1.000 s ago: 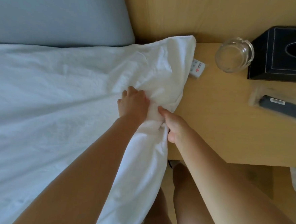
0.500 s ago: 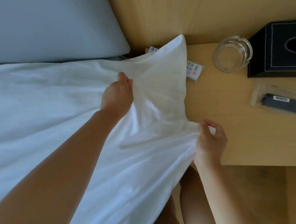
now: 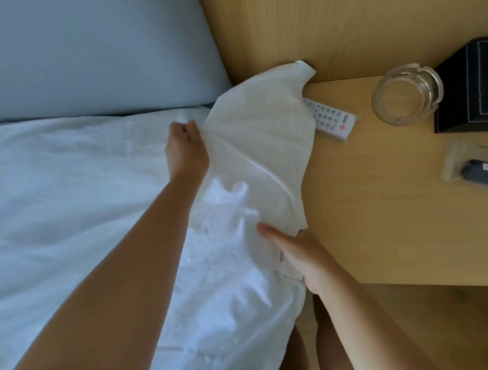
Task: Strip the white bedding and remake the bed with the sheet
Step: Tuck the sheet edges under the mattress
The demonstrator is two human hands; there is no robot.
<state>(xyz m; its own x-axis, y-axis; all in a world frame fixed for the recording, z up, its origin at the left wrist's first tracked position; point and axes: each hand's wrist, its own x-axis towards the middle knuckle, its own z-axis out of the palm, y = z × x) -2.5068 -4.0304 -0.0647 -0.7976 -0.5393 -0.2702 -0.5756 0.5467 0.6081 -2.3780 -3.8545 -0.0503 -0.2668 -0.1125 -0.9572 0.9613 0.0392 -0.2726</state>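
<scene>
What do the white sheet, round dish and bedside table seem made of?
The sheet looks like thin woven cotton, matte: it creases softly and light shows through the lifted corner. The round dish seems clear glass: you see straight through it. The bedside table looks like pale wood or laminate, with fine grain lines.

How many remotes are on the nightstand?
2: a white remote partly under the sheet corner, and a dark remote in a clear sleeve at the right edge. The sheet may hide others.

Sheet [image 3: 62,201] — matt, creased cloth; nightstand [image 3: 393,224] — smooth wood.
</scene>
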